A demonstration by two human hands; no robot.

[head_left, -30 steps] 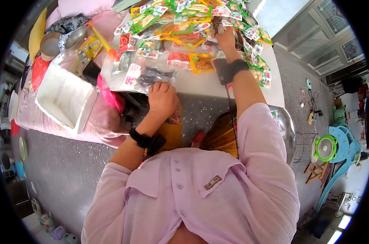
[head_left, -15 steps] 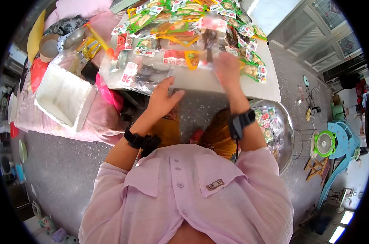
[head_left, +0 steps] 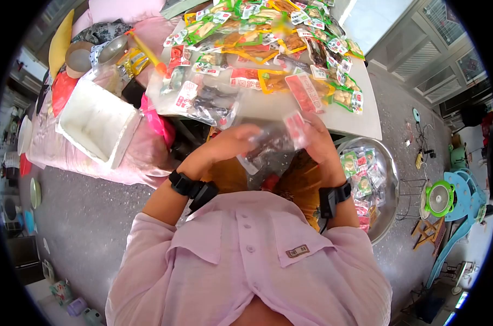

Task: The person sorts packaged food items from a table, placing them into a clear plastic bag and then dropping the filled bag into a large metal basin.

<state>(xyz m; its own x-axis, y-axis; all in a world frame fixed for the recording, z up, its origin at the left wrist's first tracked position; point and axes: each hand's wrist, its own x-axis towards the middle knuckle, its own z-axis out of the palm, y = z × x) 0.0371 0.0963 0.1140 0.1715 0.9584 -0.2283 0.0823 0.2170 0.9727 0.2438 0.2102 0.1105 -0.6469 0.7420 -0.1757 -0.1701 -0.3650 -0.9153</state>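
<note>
Between my two hands, just off the table's near edge, is a clear plastic food packet (head_left: pixel 273 145) with dark contents and a red-and-white label. My right hand (head_left: pixel 318 142) grips its labelled end. At the other end, the fingers of my left hand (head_left: pixel 233 141) close on the plastic, somewhat blurred. Another clear packet (head_left: pixel 216 104) with dark pieces lies on the table near my left hand. A red-labelled packet (head_left: pixel 305 93) lies beyond my right hand, beside an orange-edged packet (head_left: pixel 273 81).
Many green- and orange-edged food packets (head_left: pixel 246 38) cover the back of the white table (head_left: pixel 360 122). To the right stands a metal basin (head_left: pixel 390 190) holding several packets. A white foam box (head_left: pixel 97 127) rests on pink cloth at the left.
My right hand has brought the dark-filled packet from above the table down toward my body. My left hand, empty before, now holds its other end. The view has shifted slightly.
</note>
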